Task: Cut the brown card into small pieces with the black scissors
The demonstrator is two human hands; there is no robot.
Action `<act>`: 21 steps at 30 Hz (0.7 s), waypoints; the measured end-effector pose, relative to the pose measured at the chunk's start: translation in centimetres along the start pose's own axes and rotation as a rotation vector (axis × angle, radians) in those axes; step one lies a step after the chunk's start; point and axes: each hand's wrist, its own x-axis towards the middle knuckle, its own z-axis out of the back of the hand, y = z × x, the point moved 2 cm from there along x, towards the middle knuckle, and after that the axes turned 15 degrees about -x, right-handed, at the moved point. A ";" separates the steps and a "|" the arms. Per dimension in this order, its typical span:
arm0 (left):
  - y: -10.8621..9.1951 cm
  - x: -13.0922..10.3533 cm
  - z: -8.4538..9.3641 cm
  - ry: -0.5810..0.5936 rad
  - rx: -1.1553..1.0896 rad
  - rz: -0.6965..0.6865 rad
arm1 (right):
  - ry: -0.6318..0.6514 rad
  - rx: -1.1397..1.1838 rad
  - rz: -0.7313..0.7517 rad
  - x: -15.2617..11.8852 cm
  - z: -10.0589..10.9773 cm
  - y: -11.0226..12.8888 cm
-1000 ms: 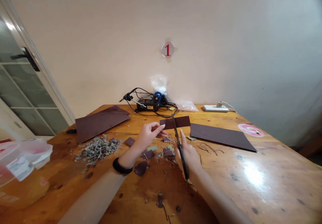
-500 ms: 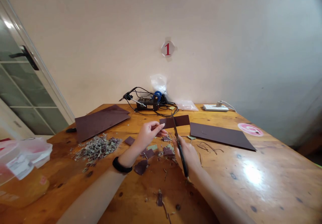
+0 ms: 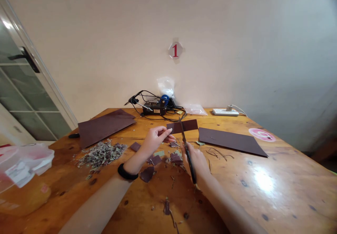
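Observation:
Between thumb and fingers, my left hand (image 3: 157, 138) pinches the left end of a narrow dark brown strip (image 3: 190, 125). My right hand (image 3: 197, 162) is wrapped round the handles of black scissors (image 3: 187, 149). Their blades cross the strip near its middle and point away from me. Small brown and greenish scraps (image 3: 176, 158) lie on the table beneath and between my hands. A larger brown sheet (image 3: 231, 141) rests to the right of the strip. How far apart the blades are is hard to tell.
On the wooden table (image 3: 289, 178), a pile of shreds (image 3: 103, 155) and brown sheets (image 3: 105, 126) lie left. A plastic bag (image 3: 26, 164) stands at the left edge. Behind are a black device with cables (image 3: 155, 107) and a power strip (image 3: 225, 112).

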 end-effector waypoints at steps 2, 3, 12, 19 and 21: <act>-0.1 0.0 -0.1 0.002 -0.002 -0.002 | 0.002 0.002 0.001 0.0 0.1 0.1; -0.1 0.0 -0.1 0.002 0.001 -0.001 | 0.003 0.004 0.002 0.0 0.2 0.1; -1.5 -0.2 0.3 0.029 0.133 0.016 | -0.010 0.006 0.052 -0.3 0.2 0.0; -2.7 -0.1 1.6 -0.039 0.099 0.146 | 0.003 -0.024 0.208 -0.2 -0.3 0.0; -3.4 -0.2 1.9 0.034 0.194 0.186 | 0.001 -0.038 0.221 -0.1 -0.4 0.0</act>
